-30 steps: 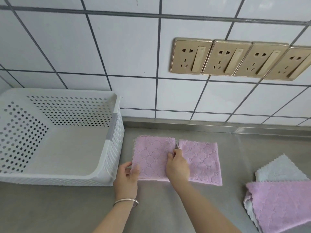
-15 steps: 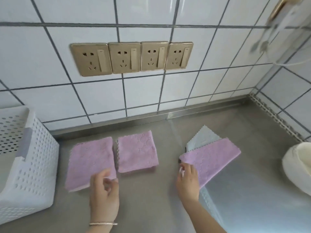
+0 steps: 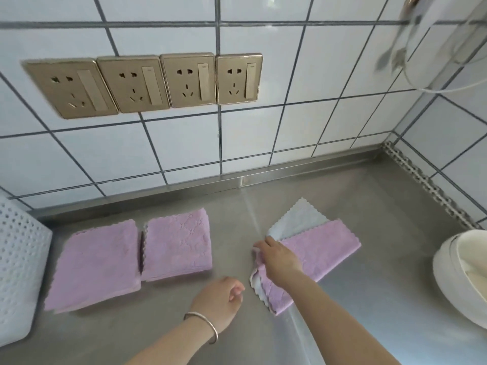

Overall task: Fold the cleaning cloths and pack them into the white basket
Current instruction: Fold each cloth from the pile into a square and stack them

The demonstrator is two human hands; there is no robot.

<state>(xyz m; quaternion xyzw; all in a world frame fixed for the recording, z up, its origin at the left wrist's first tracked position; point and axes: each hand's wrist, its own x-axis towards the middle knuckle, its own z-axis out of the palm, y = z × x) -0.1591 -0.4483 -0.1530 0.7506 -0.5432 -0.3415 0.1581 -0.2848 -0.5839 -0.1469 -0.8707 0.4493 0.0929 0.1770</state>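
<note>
Pink cloth [image 3: 319, 254] corner pinched in right hand [image 3: 280, 259] grip, left hand [image 3: 220, 299] loosely curled, holding nothing

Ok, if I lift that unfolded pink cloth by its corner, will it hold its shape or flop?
Probably flop: the pink cloth is thin fabric, already rumpled where the right hand pinches it. It looks light. It overlaps the white cloth, which may drag along on the smooth steel counter.

White square tiles with dark grout [image 3: 253, 143] cover both walls, meeting in a corner at the right. Four gold sockets [image 3: 147, 83] are set in a row. A stainless steel counter [image 3: 369, 206] is lit pretty brightly below.
</note>
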